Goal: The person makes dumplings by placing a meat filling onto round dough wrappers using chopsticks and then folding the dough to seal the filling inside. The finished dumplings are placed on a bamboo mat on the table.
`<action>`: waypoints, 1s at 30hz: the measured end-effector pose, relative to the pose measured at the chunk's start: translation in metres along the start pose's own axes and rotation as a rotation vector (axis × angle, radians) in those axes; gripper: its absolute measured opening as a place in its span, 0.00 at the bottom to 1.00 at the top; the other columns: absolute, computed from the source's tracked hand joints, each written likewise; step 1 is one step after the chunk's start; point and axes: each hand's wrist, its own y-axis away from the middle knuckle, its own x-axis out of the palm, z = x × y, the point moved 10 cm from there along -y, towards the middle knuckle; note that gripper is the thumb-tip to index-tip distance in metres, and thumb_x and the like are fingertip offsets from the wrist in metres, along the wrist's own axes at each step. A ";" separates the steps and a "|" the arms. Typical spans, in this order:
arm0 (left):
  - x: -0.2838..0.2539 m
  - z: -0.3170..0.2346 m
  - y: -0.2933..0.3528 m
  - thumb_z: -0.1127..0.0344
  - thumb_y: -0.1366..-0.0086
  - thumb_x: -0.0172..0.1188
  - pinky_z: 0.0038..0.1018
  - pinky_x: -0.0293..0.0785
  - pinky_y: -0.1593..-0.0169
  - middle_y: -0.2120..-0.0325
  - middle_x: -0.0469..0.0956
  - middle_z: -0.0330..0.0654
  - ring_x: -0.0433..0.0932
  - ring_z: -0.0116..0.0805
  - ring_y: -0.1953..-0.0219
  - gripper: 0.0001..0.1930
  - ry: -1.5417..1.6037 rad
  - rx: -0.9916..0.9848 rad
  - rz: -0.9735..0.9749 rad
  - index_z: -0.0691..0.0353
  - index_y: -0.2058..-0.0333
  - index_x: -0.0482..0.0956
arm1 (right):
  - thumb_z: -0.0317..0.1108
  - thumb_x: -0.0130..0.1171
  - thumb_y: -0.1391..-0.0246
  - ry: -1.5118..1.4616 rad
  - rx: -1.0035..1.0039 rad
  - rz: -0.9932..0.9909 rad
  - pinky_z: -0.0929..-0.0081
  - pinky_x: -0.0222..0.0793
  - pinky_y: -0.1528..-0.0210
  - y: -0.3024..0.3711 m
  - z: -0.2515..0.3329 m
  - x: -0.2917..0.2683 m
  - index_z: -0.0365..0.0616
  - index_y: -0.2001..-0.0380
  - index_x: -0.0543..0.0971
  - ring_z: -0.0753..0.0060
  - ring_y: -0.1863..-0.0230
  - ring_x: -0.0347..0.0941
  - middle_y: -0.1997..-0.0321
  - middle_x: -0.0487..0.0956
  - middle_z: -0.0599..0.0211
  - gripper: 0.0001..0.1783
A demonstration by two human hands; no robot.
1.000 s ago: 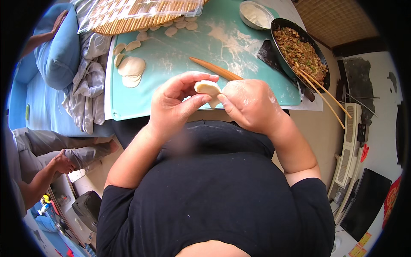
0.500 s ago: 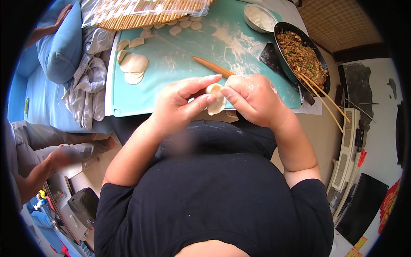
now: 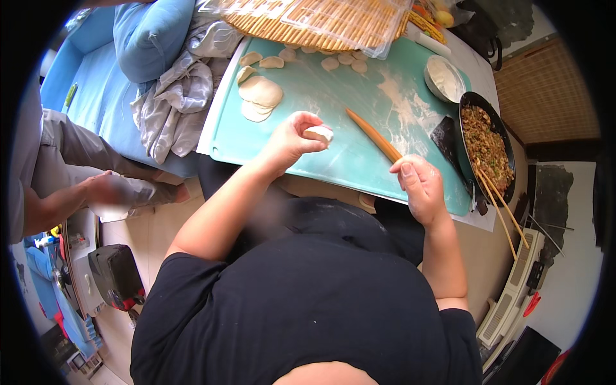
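Right hand (image 3: 421,187) moved away, dough (image 3: 320,133) pale, curved

A blue sofa (image 3: 96,83) left of the hands (image 3: 289,142); far right, a dark-patched white wall (image 3: 575,273); pale floor (image 3: 157,231) below.

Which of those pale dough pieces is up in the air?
The dough piece pinched between the left hand's thumb and fingers; the other visible dough pieces lie on the green mat.

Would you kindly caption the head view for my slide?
Left hand holding a small pale dough piece; right hand at one end of a tapered wooden rolling pin.
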 end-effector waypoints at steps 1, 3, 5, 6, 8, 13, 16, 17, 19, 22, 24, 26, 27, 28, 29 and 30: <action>-0.010 0.003 -0.002 0.76 0.50 0.64 0.23 0.71 0.54 0.61 0.76 0.43 0.74 0.29 0.58 0.21 -0.140 0.010 -0.038 0.63 0.56 0.71 | 0.37 0.48 0.41 -0.002 0.013 0.010 0.78 0.62 0.71 0.001 -0.004 0.003 0.36 0.74 0.75 0.74 0.76 0.65 0.79 0.70 0.64 0.15; -0.026 0.006 -0.007 0.76 0.51 0.64 0.22 0.71 0.55 0.61 0.76 0.42 0.74 0.27 0.59 0.23 -0.422 0.024 -0.110 0.64 0.54 0.70 | 0.37 0.48 0.41 -0.009 0.043 0.026 0.78 0.62 0.71 0.005 -0.011 0.008 0.36 0.75 0.74 0.74 0.76 0.65 0.79 0.70 0.65 0.16; -0.032 -0.006 -0.019 0.74 0.51 0.66 0.21 0.70 0.56 0.62 0.76 0.40 0.75 0.25 0.61 0.22 -0.545 0.161 -0.141 0.64 0.55 0.74 | 0.38 0.48 0.41 -0.028 0.085 0.052 0.78 0.62 0.72 0.008 -0.019 0.011 0.36 0.75 0.75 0.75 0.77 0.64 0.81 0.69 0.66 0.16; -0.035 -0.016 -0.029 0.73 0.51 0.66 0.21 0.70 0.56 0.62 0.76 0.40 0.75 0.26 0.61 0.20 -0.636 0.288 -0.139 0.64 0.57 0.75 | 0.38 0.47 0.41 -0.043 0.089 0.046 0.78 0.62 0.72 0.010 -0.023 0.012 0.36 0.76 0.74 0.75 0.78 0.64 0.81 0.69 0.66 0.17; -0.040 -0.041 -0.051 0.70 0.51 0.68 0.21 0.71 0.58 0.64 0.77 0.39 0.76 0.26 0.64 0.17 -0.863 0.489 -0.174 0.63 0.60 0.77 | 0.38 0.47 0.41 -0.053 0.093 0.027 0.79 0.61 0.73 0.011 -0.027 0.012 0.36 0.75 0.74 0.76 0.79 0.63 0.82 0.68 0.67 0.16; -0.079 -0.063 -0.106 0.68 0.51 0.66 0.23 0.71 0.58 0.66 0.79 0.42 0.77 0.30 0.65 0.17 -0.897 0.317 -0.332 0.62 0.60 0.78 | 0.38 0.47 0.41 -0.118 0.137 -0.006 0.80 0.60 0.74 0.017 -0.037 0.007 0.37 0.75 0.74 0.80 0.79 0.63 0.82 0.68 0.69 0.16; -0.088 -0.061 -0.122 0.65 0.51 0.65 0.28 0.72 0.57 0.66 0.79 0.45 0.77 0.38 0.63 0.17 -1.043 0.231 -0.358 0.58 0.60 0.78 | 0.38 0.47 0.41 -0.138 0.170 -0.035 0.81 0.60 0.74 0.023 -0.046 0.001 0.37 0.75 0.74 0.81 0.79 0.63 0.82 0.68 0.70 0.16; -0.091 -0.059 -0.125 0.63 0.52 0.65 0.29 0.72 0.57 0.66 0.79 0.46 0.77 0.41 0.62 0.18 -1.108 0.204 -0.369 0.57 0.60 0.78 | 0.38 0.47 0.41 -0.142 0.181 -0.041 0.82 0.60 0.74 0.024 -0.049 0.000 0.37 0.75 0.74 0.81 0.79 0.63 0.82 0.68 0.71 0.16; -0.089 -0.057 -0.129 0.62 0.50 0.64 0.31 0.71 0.56 0.65 0.79 0.46 0.77 0.42 0.62 0.17 -1.188 0.205 -0.342 0.55 0.59 0.78 | 0.37 0.47 0.41 -0.168 0.214 -0.062 0.82 0.60 0.74 0.029 -0.056 -0.003 0.37 0.75 0.74 0.82 0.79 0.62 0.81 0.67 0.71 0.15; -0.085 -0.067 -0.121 0.63 0.49 0.64 0.29 0.72 0.58 0.64 0.79 0.45 0.78 0.38 0.64 0.17 -1.264 0.324 -0.318 0.57 0.59 0.79 | 0.36 0.48 0.41 -0.196 0.236 -0.077 0.82 0.59 0.74 0.031 -0.064 -0.006 0.37 0.74 0.74 0.83 0.79 0.62 0.81 0.67 0.72 0.14; -0.090 -0.082 -0.107 0.63 0.48 0.64 0.28 0.72 0.59 0.65 0.79 0.45 0.78 0.36 0.65 0.16 -1.298 0.482 -0.343 0.59 0.60 0.79 | 0.36 0.49 0.42 -0.181 0.227 -0.095 0.83 0.59 0.74 0.030 -0.065 -0.010 0.37 0.74 0.74 0.84 0.79 0.61 0.80 0.67 0.73 0.13; -0.113 -0.089 -0.095 0.65 0.46 0.62 0.26 0.73 0.63 0.68 0.79 0.45 0.78 0.34 0.68 0.12 -1.196 0.487 -0.360 0.63 0.64 0.80 | 0.36 0.49 0.42 -0.193 0.233 -0.107 0.84 0.59 0.74 0.029 -0.067 -0.015 0.37 0.74 0.74 0.84 0.79 0.61 0.81 0.67 0.73 0.13; -0.123 -0.091 -0.089 0.66 0.46 0.62 0.25 0.73 0.64 0.70 0.79 0.45 0.78 0.34 0.69 0.10 -1.144 0.422 -0.364 0.64 0.65 0.80 | 0.36 0.49 0.42 -0.197 0.232 -0.112 0.84 0.59 0.74 0.027 -0.067 -0.018 0.37 0.74 0.74 0.84 0.79 0.61 0.81 0.67 0.74 0.13; -0.134 -0.087 -0.084 0.64 0.46 0.62 0.26 0.73 0.64 0.71 0.78 0.46 0.78 0.35 0.70 0.11 -1.144 0.302 -0.414 0.64 0.67 0.81 | 0.36 0.48 0.41 -0.219 0.254 -0.106 0.84 0.59 0.74 0.025 -0.067 -0.019 0.38 0.75 0.74 0.84 0.78 0.61 0.82 0.67 0.74 0.14; -0.135 -0.081 -0.081 0.63 0.47 0.63 0.28 0.73 0.62 0.68 0.78 0.45 0.77 0.37 0.67 0.11 -1.221 0.259 -0.402 0.63 0.68 0.81 | 0.36 0.48 0.41 -0.221 0.262 -0.107 0.84 0.59 0.74 0.024 -0.069 -0.018 0.38 0.75 0.74 0.84 0.79 0.61 0.82 0.67 0.74 0.14; -0.139 -0.077 -0.078 0.62 0.48 0.63 0.29 0.72 0.60 0.66 0.77 0.44 0.77 0.40 0.65 0.11 -1.298 0.216 -0.397 0.62 0.68 0.81 | 0.37 0.48 0.41 -0.222 0.263 -0.103 0.85 0.59 0.74 0.021 -0.069 -0.018 0.38 0.75 0.74 0.85 0.79 0.61 0.82 0.67 0.74 0.14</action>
